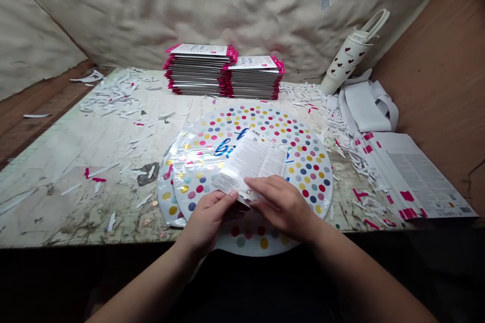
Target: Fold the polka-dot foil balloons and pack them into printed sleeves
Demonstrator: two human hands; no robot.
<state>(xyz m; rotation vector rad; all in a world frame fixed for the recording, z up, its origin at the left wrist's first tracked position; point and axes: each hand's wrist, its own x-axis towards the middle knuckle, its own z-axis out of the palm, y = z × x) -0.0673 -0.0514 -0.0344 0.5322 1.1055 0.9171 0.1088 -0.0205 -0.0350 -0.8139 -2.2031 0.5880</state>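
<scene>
Your left hand (206, 223) and right hand (282, 207) pinch the printed card (252, 159) between closed fingers, just above the polka-dot foil balloon (306, 161) (a flat spot, probably for steadiness), with packaged stacks (199, 68) beyond that balloon.

One head-worn view, facing forward and down, close above left hand (206, 222) and right hand (282, 207)

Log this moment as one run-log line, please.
left hand: pinching printed card | right hand: on card | beneath: polka-dot foil balloons | behind: pink-edged packet stacks
</scene>
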